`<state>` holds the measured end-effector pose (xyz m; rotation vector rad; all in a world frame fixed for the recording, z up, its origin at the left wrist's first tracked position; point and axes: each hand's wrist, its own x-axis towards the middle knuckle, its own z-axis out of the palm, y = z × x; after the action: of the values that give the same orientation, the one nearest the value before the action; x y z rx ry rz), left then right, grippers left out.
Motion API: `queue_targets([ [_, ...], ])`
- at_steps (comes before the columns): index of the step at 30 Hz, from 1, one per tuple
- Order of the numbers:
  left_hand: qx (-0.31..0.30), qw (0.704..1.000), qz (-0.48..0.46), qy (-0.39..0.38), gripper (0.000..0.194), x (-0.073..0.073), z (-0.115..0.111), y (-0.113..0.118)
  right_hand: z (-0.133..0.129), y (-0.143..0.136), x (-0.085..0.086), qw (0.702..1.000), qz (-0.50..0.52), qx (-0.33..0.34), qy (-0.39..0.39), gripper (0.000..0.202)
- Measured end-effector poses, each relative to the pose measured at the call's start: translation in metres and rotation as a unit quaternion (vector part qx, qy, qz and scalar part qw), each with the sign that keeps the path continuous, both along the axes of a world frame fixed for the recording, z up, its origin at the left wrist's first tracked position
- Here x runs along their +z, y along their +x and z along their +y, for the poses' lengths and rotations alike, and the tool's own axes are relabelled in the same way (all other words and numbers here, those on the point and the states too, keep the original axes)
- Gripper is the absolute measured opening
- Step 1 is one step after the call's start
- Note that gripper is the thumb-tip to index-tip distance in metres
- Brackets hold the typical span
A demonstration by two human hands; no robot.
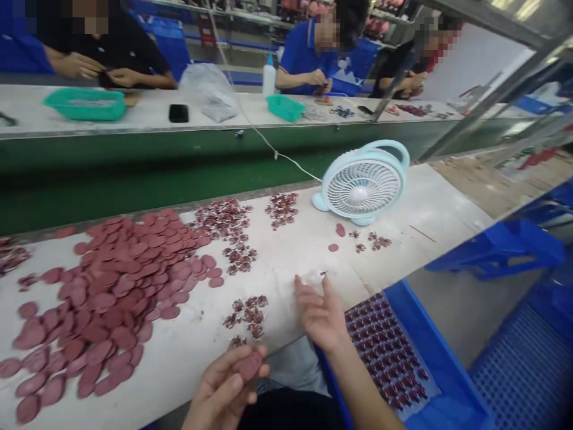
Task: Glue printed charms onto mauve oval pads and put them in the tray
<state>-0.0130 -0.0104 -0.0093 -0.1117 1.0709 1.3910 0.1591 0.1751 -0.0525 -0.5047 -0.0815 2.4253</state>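
1. The left hand (228,385) is low at the near edge of the table (286,257), fingers curled round a dark red oval disc (249,365) pinched between thumb and fingertips.
2. The right hand (320,313) is raised just right of it, palm up and fingers spread. A tiny dark piece (324,274) sits at a fingertip; whether it is pinched or only touching I cannot tell.
3. A big heap of red discs (111,298) covers the left part of the table, well left of both hands.
4. Small patterned pieces (248,313) lie in a loose cluster between the heap and the hands, with more clusters (228,224) farther back.
5. A blue crate (421,352) stands to the right, below the table edge, with rows of patterned pieces (385,346) laid in it, just beside the right forearm.
6. A pale blue fan (363,185) stands at the far right of the table.
7. Beyond a green conveyor (134,173), other people work at a far bench with green trays (85,103).
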Motion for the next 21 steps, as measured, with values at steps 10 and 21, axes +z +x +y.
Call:
queue_targets([
  [10, -0.006, 0.994, -0.097, 0.049, 0.041, -0.004, 0.005, 0.014, -0.061, -0.013, 0.047, 0.929, -0.300, -0.045, 0.211, 0.052],
  [21, -0.006, 0.997, -0.039, 0.070, 0.045, -0.009, 0.012, 0.018, -0.080, -0.012, 0.047, 0.880, -0.386, -0.100, 0.257, 0.043],
])
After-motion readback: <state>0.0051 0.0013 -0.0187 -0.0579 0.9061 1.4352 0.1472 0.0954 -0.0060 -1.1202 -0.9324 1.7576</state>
